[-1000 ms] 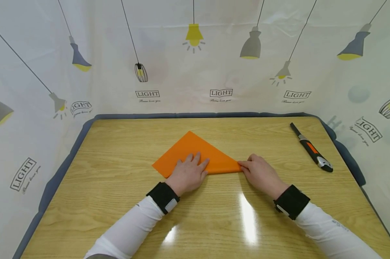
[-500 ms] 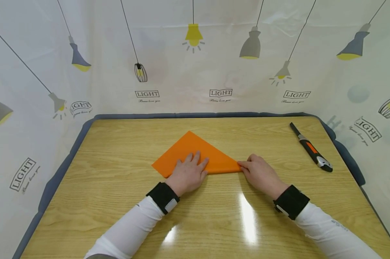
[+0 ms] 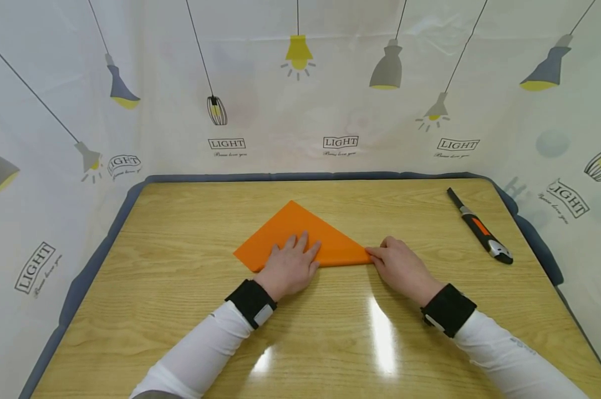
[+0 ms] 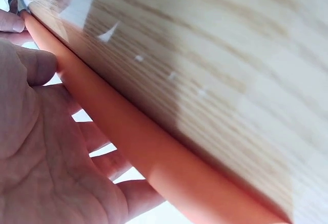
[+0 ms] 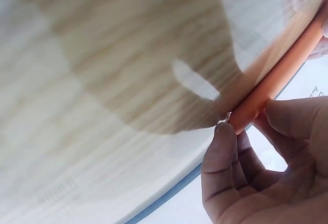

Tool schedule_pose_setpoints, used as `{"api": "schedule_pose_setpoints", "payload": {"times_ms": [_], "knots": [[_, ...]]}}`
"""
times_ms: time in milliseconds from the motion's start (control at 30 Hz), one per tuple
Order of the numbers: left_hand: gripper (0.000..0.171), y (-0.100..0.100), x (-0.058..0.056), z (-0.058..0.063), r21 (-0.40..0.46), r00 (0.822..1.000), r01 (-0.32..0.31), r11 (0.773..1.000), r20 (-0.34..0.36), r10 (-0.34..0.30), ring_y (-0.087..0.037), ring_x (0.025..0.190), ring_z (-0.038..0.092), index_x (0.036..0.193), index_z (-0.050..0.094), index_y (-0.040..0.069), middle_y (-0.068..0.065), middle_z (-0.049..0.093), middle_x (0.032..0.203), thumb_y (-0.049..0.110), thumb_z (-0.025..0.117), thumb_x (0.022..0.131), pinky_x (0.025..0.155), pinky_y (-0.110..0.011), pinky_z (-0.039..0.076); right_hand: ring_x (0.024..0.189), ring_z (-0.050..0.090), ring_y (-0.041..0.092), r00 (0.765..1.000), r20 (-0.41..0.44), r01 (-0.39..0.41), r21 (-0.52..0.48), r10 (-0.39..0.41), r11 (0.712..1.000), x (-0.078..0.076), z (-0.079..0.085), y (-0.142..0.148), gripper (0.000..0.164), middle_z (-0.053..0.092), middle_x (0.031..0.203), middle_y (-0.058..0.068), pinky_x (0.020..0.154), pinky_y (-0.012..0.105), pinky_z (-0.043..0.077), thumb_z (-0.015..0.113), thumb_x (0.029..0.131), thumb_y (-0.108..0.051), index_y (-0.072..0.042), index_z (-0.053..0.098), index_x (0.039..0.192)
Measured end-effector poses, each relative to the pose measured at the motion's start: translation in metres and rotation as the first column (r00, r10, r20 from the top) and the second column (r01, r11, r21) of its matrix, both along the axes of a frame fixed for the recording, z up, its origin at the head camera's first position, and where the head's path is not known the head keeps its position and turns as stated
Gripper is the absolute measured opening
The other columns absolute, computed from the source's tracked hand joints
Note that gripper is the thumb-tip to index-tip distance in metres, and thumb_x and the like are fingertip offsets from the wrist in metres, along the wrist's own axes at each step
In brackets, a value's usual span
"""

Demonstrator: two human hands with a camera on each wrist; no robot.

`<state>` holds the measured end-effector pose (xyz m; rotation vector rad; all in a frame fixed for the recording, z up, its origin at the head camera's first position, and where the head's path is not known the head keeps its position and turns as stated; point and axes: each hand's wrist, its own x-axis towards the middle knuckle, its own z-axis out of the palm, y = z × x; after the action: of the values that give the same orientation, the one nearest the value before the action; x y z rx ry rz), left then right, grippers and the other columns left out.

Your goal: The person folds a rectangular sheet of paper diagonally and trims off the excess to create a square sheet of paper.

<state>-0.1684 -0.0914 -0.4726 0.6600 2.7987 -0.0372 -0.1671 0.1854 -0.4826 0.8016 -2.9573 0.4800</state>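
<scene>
An orange sheet of paper (image 3: 300,221), folded to a rough triangle, lies on the wooden table with its peak pointing away from me. Its near edge bulges as a rounded fold (image 4: 133,137) in the left wrist view. My left hand (image 3: 290,266) rests on the sheet with fingers spread, the thumb by the folded edge. At the sheet's right corner my right hand (image 3: 402,269) pinches the tip between thumb and fingers. The right wrist view shows that pinch, with the fingertips (image 5: 224,131) at the end of the fold.
A black and orange utility knife (image 3: 485,235) with a grey end lies at the right back of the table (image 3: 181,332). A dark blue border (image 3: 300,177) runs along the table's far edge. Behind it hangs a white sheet (image 3: 260,72) printed with lamps.
</scene>
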Motion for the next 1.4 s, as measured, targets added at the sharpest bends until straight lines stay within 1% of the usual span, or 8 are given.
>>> {"api": "schedule_pose_setpoints", "payload": {"times_ms": [300,600,700,800,967,1067,1200,1400], "knots": [[0.055,-0.0016,-0.0002,-0.0009,0.024,1.0,-0.002,1.0,0.009,0.001,-0.036,0.153,0.022,0.164,0.026,0.028,-0.01,0.019,0.17,0.045,0.03,0.112,0.113,-0.065,0.03,0.071,0.046,0.019,1.0,-0.014,-0.007,-0.003,0.007,1.0,0.0009,0.0023,-0.0004,0.028,0.054,0.086,0.009,0.064,0.033,0.042,0.069,0.097,-0.006,0.001,0.073,0.125],[0.055,0.0008,0.0002,-0.0011,0.002,1.0,-0.002,1.0,0.001,0.002,-0.036,0.152,0.024,0.164,0.028,0.027,-0.01,0.021,0.169,0.044,0.031,0.112,0.113,-0.065,0.031,0.072,0.047,0.02,1.0,-0.008,0.007,-0.006,-0.007,1.0,0.0001,0.0012,-0.0001,0.029,0.055,0.087,0.01,0.064,0.033,0.042,0.069,0.098,-0.007,0.001,0.072,0.126],[0.055,0.0014,0.0007,-0.0015,0.002,1.0,-0.006,1.0,0.006,0.006,-0.036,0.152,0.023,0.164,0.028,0.027,-0.01,0.021,0.169,0.044,0.031,0.112,0.113,-0.065,0.03,0.074,0.049,0.021,0.999,0.013,0.032,-0.032,-0.031,0.999,-0.0003,-0.0003,0.0003,0.033,0.057,0.092,0.012,0.066,0.034,0.045,0.068,0.098,-0.006,0.003,0.069,0.13],[0.055,0.0015,0.0004,-0.0009,0.008,1.0,-0.012,1.0,0.015,0.012,-0.036,0.153,0.022,0.164,0.027,0.027,-0.01,0.02,0.169,0.044,0.03,0.112,0.114,-0.065,0.029,0.079,0.051,0.023,0.996,0.058,0.068,-0.054,-0.065,0.996,-0.0001,0.0004,0.0008,0.041,0.057,0.099,0.015,0.069,0.036,0.048,0.064,0.097,-0.002,0.005,0.062,0.137],[0.054,0.0021,-0.0028,0.0014,0.016,0.999,-0.034,0.999,0.038,0.034,-0.035,0.152,0.023,0.163,0.029,0.03,-0.008,0.022,0.169,0.046,0.026,0.112,0.113,-0.065,0.031,0.087,0.055,0.026,0.989,0.122,0.095,-0.047,-0.089,0.994,-0.0002,0.0041,0.0021,0.053,0.056,0.11,0.02,0.076,0.041,0.052,0.06,0.094,0.006,0.004,0.052,0.146],[0.053,0.0031,-0.0056,0.0022,0.012,0.998,-0.049,0.999,0.039,0.049,-0.033,0.151,0.026,0.162,0.032,0.032,-0.006,0.026,0.168,0.047,0.025,0.112,0.11,-0.064,0.034,0.091,0.058,0.029,0.988,0.132,0.091,-0.037,-0.086,0.995,-0.0003,0.0053,0.0032,0.057,0.055,0.114,0.023,0.079,0.044,0.054,0.06,0.092,0.009,0.004,0.049,0.148],[0.05,0.0038,-0.0078,0.004,0.009,0.997,-0.063,0.998,0.036,0.063,-0.032,0.149,0.03,0.16,0.037,0.035,-0.004,0.03,0.166,0.046,0.026,0.112,0.108,-0.064,0.037,0.093,0.059,0.031,0.989,0.124,0.085,-0.043,-0.079,0.995,-0.0003,0.0065,0.0042,0.058,0.056,0.115,0.024,0.08,0.045,0.054,0.057,0.092,0.014,0.004,0.048,0.148],[0.048,0.0031,-0.009,0.0061,0.019,0.998,-0.062,0.998,0.025,0.062,-0.034,0.148,0.031,0.158,0.041,0.037,-0.003,0.032,0.165,0.044,0.029,0.112,0.113,-0.064,0.029,0.091,0.058,0.029,0.99,0.122,0.082,-0.044,-0.076,0.996,0.0001,0.0066,0.0047,0.055,0.056,0.112,0.021,0.079,0.044,0.054,0.057,0.092,0.014,0.001,0.053,0.146]]}}
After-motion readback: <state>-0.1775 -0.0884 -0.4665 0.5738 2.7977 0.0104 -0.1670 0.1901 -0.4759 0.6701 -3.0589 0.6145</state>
